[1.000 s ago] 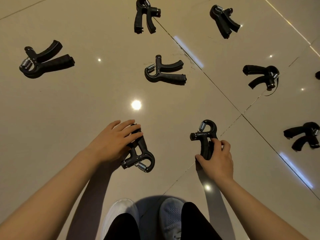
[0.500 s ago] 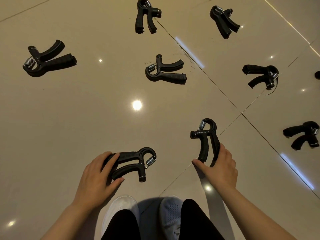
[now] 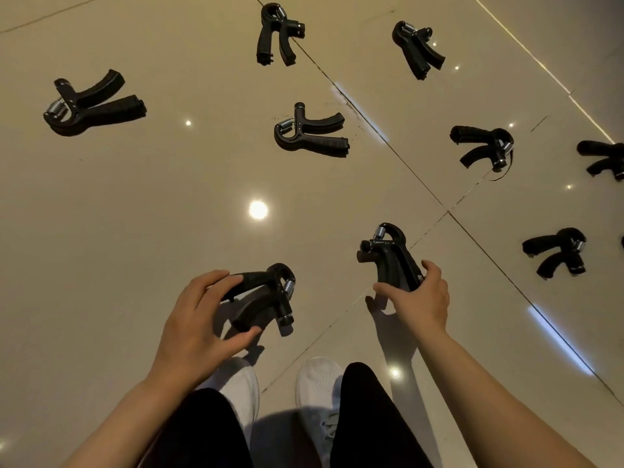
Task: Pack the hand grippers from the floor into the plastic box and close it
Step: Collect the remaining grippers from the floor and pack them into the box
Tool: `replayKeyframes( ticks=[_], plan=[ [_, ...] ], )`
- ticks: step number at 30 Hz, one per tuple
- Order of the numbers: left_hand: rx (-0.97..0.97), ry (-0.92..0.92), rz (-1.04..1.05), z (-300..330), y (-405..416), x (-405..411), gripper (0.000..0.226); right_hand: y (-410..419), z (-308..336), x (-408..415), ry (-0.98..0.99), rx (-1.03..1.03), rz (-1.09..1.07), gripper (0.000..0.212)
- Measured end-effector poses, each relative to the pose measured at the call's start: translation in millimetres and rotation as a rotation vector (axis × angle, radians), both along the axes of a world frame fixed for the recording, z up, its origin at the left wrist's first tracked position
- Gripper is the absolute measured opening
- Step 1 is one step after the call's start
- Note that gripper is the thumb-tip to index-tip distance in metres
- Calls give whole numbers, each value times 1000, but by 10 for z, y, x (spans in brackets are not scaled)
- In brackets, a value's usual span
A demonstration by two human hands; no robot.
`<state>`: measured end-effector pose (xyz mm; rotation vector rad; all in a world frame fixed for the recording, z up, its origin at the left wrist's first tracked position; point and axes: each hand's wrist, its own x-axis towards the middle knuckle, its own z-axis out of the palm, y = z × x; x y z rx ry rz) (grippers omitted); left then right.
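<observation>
My left hand (image 3: 199,329) grips a black hand gripper (image 3: 266,298) by its handles, lifted off the floor with its spring end pointing right. My right hand (image 3: 418,298) holds a second black hand gripper (image 3: 388,258) by its handles, spring end up, also raised above the tiles. Several more black hand grippers lie scattered on the beige tiled floor: one at the far left (image 3: 91,104), one in the middle (image 3: 310,133), one at the top centre (image 3: 277,35), one at the top right (image 3: 417,49). No plastic box is in view.
Further hand grippers lie to the right (image 3: 483,146), (image 3: 557,251) and at the right edge (image 3: 604,160). My white shoes (image 3: 319,383) and dark trouser legs are at the bottom centre. Tile joints cross the glossy floor, which shows light reflections.
Both hands have closed on their hand grippers and lifted them off the floor. The left one was turned and drawn back toward me, and now hangs higher than half a second ago.
</observation>
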<state>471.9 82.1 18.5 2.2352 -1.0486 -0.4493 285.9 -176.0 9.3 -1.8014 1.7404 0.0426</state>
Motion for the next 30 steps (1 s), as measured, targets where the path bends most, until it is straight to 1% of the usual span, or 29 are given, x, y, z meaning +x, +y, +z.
replayKeyframes(
  ticks=[2,4,8,11,16,20,23,26,30],
  plan=[
    [-91,-15,19,169,-87,-132,68,80,130,-45,-143,-20,-97,96],
    [-152,-85,3,344,-141,-249,68,174,283,-147,-229,-76,-115,95],
    [-227,-248,-27,725,-93,-501,68,454,682,-547,-322,-220,54,97],
    [-260,-315,-79,1108,-19,-775,67,756,1055,-994,-376,-309,159,98],
    [-287,-387,-256,1842,99,-1393,62,1308,1765,-1934,-446,-497,188,97],
    [-366,-413,-382,2528,268,-2030,67,1712,2418,-2740,-475,-638,140,99],
    [-451,-465,-447,3003,430,-2646,64,2039,2845,-3377,-478,-734,103,108],
    [-496,-498,-514,3378,604,-3317,65,2393,3200,-4075,-492,-812,47,116],
    [-558,-474,-647,3698,757,-4249,70,2852,3537,-4966,-486,-858,-34,110]
  ],
)
